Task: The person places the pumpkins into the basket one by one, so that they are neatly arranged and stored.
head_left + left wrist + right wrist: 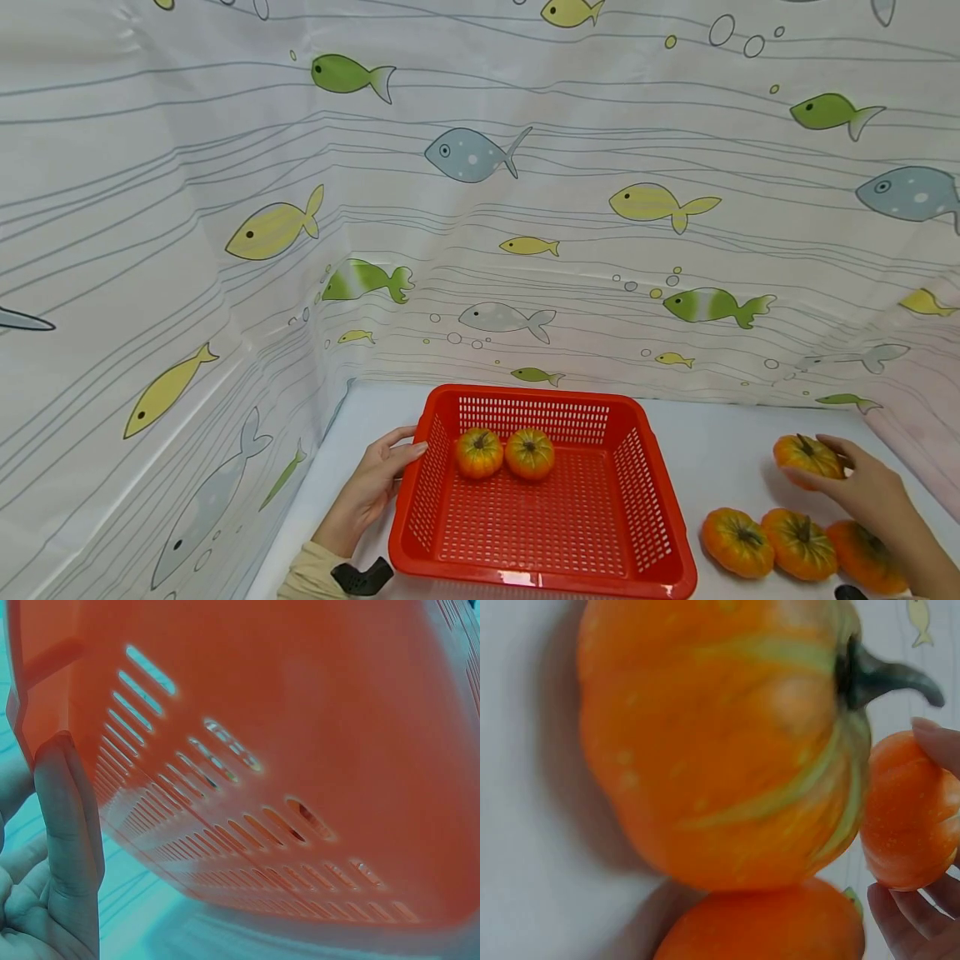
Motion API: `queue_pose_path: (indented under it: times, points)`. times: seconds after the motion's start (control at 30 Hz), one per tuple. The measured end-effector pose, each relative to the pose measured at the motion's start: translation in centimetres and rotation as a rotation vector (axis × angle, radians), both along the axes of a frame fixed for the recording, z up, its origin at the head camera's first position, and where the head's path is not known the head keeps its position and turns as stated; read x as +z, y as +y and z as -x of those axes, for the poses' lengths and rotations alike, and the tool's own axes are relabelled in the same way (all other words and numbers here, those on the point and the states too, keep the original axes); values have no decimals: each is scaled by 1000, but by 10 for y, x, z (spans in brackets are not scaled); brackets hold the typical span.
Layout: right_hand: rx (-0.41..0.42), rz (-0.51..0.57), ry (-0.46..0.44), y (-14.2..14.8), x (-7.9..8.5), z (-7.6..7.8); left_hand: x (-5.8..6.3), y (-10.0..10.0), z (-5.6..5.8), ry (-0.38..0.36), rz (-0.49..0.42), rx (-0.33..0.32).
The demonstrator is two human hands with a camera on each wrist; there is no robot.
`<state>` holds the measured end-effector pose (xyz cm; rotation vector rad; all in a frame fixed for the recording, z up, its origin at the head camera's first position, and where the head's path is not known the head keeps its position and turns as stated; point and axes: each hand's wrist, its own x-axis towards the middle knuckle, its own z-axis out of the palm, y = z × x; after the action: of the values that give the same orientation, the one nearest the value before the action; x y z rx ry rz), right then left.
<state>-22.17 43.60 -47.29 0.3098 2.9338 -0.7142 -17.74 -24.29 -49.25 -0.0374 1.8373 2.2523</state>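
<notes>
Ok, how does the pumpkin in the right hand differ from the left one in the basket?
The right hand grips the held pumpkin; no hand touches the left pumpkin. The held pumpkin is outside the red basket, the left pumpkin inside. Both are orange with a stem.

I see a red basket (600, 582), green-streaked orange pumpkins (798, 546), and a white far sheet (585, 279) with yellow, green, blue fish (468, 156).

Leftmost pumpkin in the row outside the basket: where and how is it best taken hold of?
Probably best from above, pinching this leftmost pumpkin by its rounded near and far sides. Those look free, while the red basket stands close on its left and the middle pumpkin on its right.
</notes>
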Motion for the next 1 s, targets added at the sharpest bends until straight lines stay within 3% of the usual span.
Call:
queue_pose_path:
  times: [0.23,0.63,1.0]
  points:
    - [57,2,67,-13,9,0,0,1,-1,-5,7,5]
    - [157,63,25,-39,26,1,2,0,-1,-15,2,17]
    - [295,44,140,-72,39,-4,1,0,0,-9,11,14]
